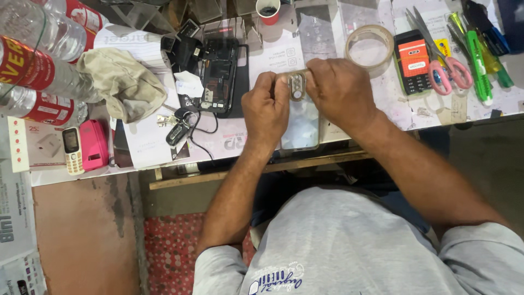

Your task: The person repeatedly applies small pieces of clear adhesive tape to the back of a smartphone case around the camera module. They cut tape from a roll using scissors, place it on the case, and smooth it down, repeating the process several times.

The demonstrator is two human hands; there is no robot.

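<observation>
Left hand: the left hand (266, 109) is closing its fingers on the upper left corner of a clear, glossy phone back cover with a gold-coloured camera frame (299, 117); the grip is tight, the thumb pressing near the camera frame.
Right hand: the right hand (341, 90) is holding the upper right corner of the same cover; its fingers are curling over the top edge, closed on it.
Cover: it is being held just above the front edge of the white, paper-covered bench (327, 38), between both hands, the camera end pointing away from the person.
Opened phone: a black, opened phone with bare inner parts (219, 76) is lying on the bench, left of the hands.
Tape: a roll of clear tape (370, 46) is lying just beside the right hand.
Scissors: pink-handled scissors (442, 60) are lying further right.
Small phones: a white keypad phone (72, 150) and a pink one (94, 145) are lying at the far left, touching each other.
</observation>
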